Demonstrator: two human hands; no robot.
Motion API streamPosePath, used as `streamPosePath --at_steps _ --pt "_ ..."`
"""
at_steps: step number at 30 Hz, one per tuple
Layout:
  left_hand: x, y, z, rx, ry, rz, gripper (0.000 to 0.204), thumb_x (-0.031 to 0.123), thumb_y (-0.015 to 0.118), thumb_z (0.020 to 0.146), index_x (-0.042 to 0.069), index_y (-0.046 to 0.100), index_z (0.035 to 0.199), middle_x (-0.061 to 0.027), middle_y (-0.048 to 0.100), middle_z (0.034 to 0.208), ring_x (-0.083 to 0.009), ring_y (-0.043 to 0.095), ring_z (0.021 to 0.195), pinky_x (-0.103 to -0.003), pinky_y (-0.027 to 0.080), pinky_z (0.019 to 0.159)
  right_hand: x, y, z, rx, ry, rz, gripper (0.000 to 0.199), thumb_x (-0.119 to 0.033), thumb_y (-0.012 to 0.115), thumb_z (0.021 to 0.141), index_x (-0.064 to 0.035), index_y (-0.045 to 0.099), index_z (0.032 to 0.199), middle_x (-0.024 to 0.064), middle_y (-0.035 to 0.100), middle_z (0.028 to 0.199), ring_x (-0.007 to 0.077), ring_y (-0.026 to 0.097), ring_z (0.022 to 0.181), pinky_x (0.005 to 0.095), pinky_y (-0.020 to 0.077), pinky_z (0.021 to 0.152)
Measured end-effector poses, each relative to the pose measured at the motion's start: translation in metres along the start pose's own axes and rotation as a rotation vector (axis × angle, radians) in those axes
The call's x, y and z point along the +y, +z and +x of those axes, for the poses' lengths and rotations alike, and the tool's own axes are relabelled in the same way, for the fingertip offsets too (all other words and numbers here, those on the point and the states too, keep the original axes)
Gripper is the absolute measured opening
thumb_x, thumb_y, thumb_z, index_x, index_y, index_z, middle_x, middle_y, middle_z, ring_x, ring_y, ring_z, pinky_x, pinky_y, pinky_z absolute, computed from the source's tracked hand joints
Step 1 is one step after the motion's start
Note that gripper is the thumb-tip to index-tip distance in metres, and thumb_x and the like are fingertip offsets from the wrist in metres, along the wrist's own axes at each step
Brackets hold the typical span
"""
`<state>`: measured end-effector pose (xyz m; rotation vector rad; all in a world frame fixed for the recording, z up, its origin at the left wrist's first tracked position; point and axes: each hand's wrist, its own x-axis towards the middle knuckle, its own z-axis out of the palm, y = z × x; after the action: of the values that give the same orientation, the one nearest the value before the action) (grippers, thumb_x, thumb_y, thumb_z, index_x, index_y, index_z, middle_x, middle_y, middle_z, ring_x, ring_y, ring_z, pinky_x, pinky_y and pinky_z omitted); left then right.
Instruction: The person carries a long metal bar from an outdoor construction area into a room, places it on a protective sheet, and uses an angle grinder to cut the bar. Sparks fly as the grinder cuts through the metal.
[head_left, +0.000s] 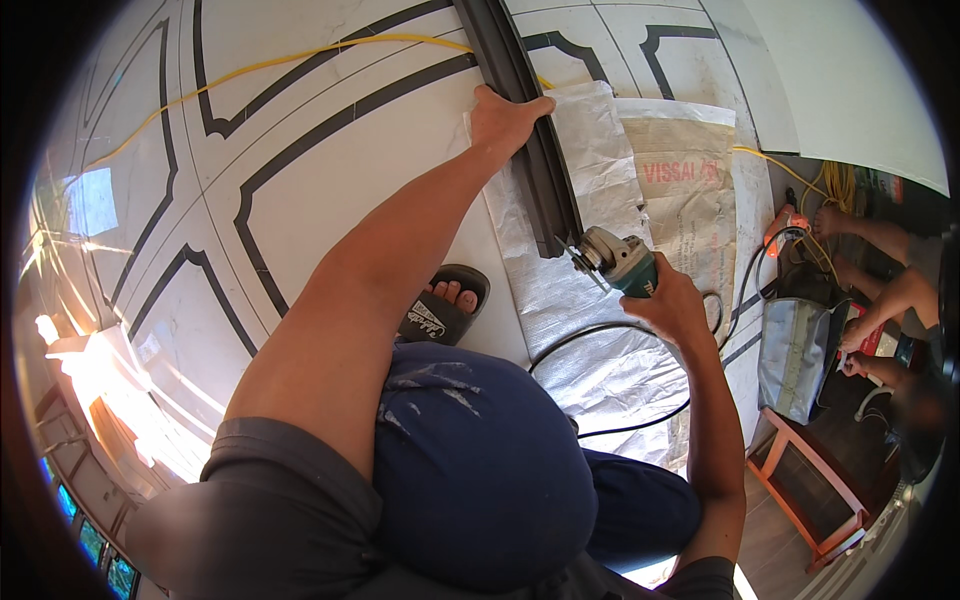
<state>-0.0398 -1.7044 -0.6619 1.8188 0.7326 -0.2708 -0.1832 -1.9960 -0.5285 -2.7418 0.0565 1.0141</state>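
Note:
My left hand is wrapped over a long dark metal profile, which runs from the top of the view down to the middle. In my right hand is a green and grey angle grinder, gripped by its body. The grinder's disc, seen nearly edge-on, is beside the near end of the profile; whether it touches the metal I cannot tell. A black cord loops away from the grinder over the sheets below.
Silvery sheeting and a tan printed sack lie on white tiles with black lines. A yellow cable crosses the floor. On the right are a grey bag, a wooden frame and another person's bare limbs. My sandalled foot stands near the profile.

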Motion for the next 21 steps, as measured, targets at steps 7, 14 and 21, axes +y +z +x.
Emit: streamPosePath --at_steps 7,14,21 --pt "0.004 -0.002 -0.002 0.001 0.004 -0.03 0.099 0.054 0.091 0.07 -0.011 0.049 0.131 -0.0279 0.071 0.118 -0.0353 0.075 0.104 -0.041 0.061 0.089 -0.002 -0.004 -0.01 0.002 0.001 0.083 0.07 -0.036 0.085 0.071 -0.0079 0.065 0.131 0.0226 0.078 0.104 0.0425 0.076 0.098 0.047 0.0586 0.088" --pt "-0.015 0.013 0.021 -0.002 0.021 -0.17 0.092 0.044 0.092 0.07 -0.01 0.05 0.132 -0.0232 0.07 0.114 -0.03 0.073 0.095 -0.041 0.062 0.083 0.037 0.005 -0.066 0.155 -0.071 0.64 0.08 -0.026 0.09 0.071 -0.0001 0.061 0.141 0.0147 0.077 0.113 0.025 0.074 0.104 0.037 0.0545 0.098" --pt "-0.017 0.006 0.024 -0.193 0.034 -0.586 0.057 0.024 0.088 0.076 0.0 0.064 0.122 -0.0124 0.069 0.106 -0.0242 0.068 0.094 -0.041 0.058 0.08 0.073 0.038 -0.114 0.159 0.196 1.087 0.061 -0.02 0.089 0.074 -0.0015 0.066 0.127 0.0071 0.074 0.105 0.017 0.069 0.094 0.0347 0.0556 0.09"
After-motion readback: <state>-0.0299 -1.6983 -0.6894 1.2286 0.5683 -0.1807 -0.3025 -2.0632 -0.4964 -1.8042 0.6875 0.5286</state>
